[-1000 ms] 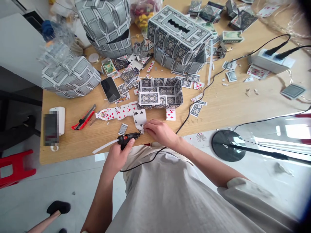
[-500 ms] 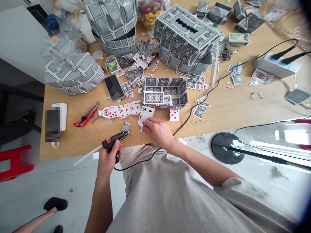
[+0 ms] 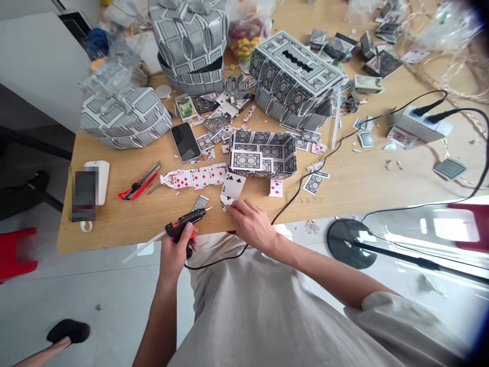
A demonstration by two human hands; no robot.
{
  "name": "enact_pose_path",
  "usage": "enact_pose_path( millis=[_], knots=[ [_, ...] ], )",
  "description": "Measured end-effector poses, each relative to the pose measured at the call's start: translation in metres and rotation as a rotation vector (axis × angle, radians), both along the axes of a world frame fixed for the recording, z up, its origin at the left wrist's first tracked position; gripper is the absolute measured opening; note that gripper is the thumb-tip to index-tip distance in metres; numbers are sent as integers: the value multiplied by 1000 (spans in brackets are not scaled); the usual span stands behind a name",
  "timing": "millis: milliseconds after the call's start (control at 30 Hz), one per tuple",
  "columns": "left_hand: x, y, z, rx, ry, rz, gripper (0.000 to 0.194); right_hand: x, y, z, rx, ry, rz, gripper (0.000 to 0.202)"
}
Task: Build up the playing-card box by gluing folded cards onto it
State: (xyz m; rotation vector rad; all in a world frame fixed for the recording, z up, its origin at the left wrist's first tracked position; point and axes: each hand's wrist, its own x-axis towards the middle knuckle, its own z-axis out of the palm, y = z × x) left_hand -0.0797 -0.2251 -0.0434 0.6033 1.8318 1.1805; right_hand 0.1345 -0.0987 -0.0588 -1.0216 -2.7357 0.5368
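My left hand (image 3: 176, 250) is wrapped round a black and orange glue gun (image 3: 186, 222), its nozzle pointing right and a white glue stick out of its back. My right hand (image 3: 252, 223) pinches the lower corner of a white card piece with clubs (image 3: 232, 188). That piece lies just below an open box made of playing cards (image 3: 284, 153). A joined strip of red-suited cards (image 3: 194, 177) lies to its left. Between the gun and the strip is a small grey card piece (image 3: 200, 203). Another card (image 3: 276, 187) shows red diamonds below the box's right part.
A red cutter (image 3: 140, 182), a phone (image 3: 185, 141) and a white device (image 3: 101, 181) lie at the left. Card-woven baskets (image 3: 124, 117) and a lidded card box (image 3: 296, 76) stand behind. A black cable (image 3: 292, 196) crosses the table to a power strip (image 3: 422, 125).
The camera view has shifted slightly. Both hands keep their holds; the glue gun's nozzle is a little nearer the clubs piece, and my right hand stays at its lower corner.
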Motion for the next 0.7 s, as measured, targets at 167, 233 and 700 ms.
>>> enact_pose_path(
  millis=[167, 233, 700],
  knots=[
    [2, 0, -4, 15, -24, 7, 44, 3, -9, 4, 71, -52, 107, 43],
    [3, 1, -2, 23, -24, 7, 44, 2, -10, 4, 72, -42, 124, 45],
    [4, 9, -3, 184, -172, 239, 53, 17, 3, 3, -96, 355, 66, 47]
  ],
)
